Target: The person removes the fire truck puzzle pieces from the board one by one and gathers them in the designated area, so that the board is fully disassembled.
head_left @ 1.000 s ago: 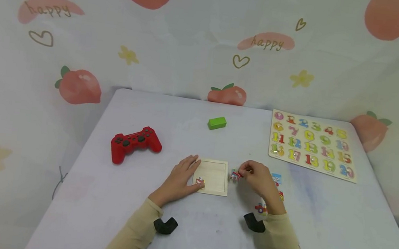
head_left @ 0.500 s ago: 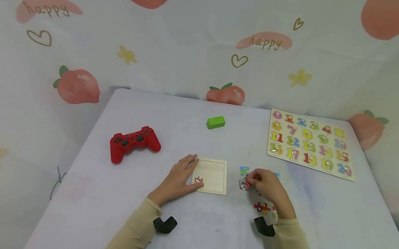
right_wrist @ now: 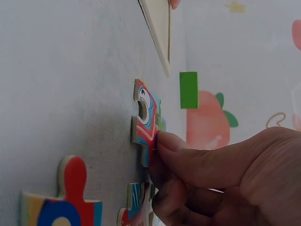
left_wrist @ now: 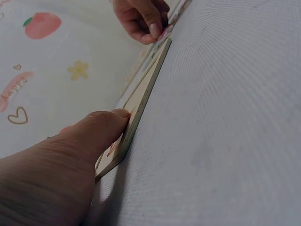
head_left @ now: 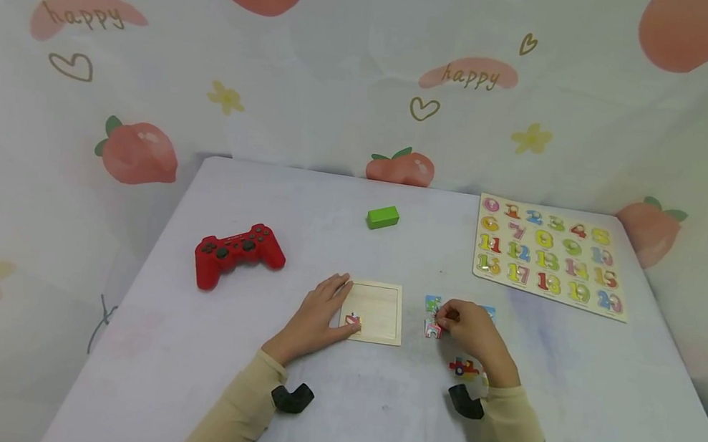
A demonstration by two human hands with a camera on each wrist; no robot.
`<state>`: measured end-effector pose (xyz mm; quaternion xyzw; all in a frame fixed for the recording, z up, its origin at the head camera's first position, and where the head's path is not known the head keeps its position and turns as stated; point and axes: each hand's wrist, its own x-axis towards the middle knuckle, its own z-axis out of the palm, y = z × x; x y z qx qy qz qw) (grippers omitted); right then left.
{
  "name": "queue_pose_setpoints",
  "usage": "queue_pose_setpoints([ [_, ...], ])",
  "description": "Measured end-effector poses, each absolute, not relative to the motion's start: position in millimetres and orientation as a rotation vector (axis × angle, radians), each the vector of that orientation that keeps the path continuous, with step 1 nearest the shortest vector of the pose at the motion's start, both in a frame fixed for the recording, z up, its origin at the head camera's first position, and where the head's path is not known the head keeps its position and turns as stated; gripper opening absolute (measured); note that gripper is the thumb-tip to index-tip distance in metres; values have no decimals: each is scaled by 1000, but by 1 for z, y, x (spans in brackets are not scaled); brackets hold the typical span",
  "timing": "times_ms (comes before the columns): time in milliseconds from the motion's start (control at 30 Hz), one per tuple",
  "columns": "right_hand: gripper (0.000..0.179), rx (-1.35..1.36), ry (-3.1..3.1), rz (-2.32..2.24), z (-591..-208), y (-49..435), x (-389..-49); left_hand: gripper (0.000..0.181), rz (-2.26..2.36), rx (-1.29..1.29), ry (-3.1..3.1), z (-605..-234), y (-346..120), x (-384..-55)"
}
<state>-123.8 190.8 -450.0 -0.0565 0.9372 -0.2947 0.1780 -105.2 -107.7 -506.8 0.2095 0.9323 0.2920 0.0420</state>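
My left hand point(head_left: 312, 321) rests on the left side of a small square wooden puzzle tray point(head_left: 379, 314), fingers along its edge. In the left wrist view, its thumb point(left_wrist: 106, 129) presses on the tray. One puzzle piece point(head_left: 352, 319) sits in the tray's near left corner, partly under the thumb. Right of the tray, my right hand point(head_left: 474, 334) pinches a red, white and blue puzzle piece point(right_wrist: 146, 115) by its edge, low over the table. A green and blue puzzle piece point(head_left: 432, 303) lies just beyond it. A puzzle piece with a red vehicle point(head_left: 463, 367) lies nearer me.
More puzzle pieces are partly hidden under the right hand, one blue piece point(head_left: 490, 312) showing behind it. A red game controller point(head_left: 240, 256) lies at left. A green block point(head_left: 383, 217) stands farther back, and a number board point(head_left: 551, 256) lies at back right.
My right hand has moved right and slightly nearer me with the pinched puzzle piece, away from the tray. It barely shifts in the last half second. The left hand stays on the tray.
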Motion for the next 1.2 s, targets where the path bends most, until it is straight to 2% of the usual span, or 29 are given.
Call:
queue_pose_setpoints([
  [400,6,-121,2770,-994,-440,184,-118,81,932,654,2839,-507,-109,-105],
  [633,5,-390,2712,-1071,-448,140,-103,85,934,665,2788,-505,-113,-106],
  [867,22,-538,2695,-1042,-464,98,-95,105,888,701,2766,-503,-116,-107],
  [967,26,-586,2724,-1002,-468,87,-95,104,862,713,2788,-504,-116,-106],
  [1200,17,-532,2734,-1054,-468,75,-93,101,857,742,2836,-506,-115,-106],
])
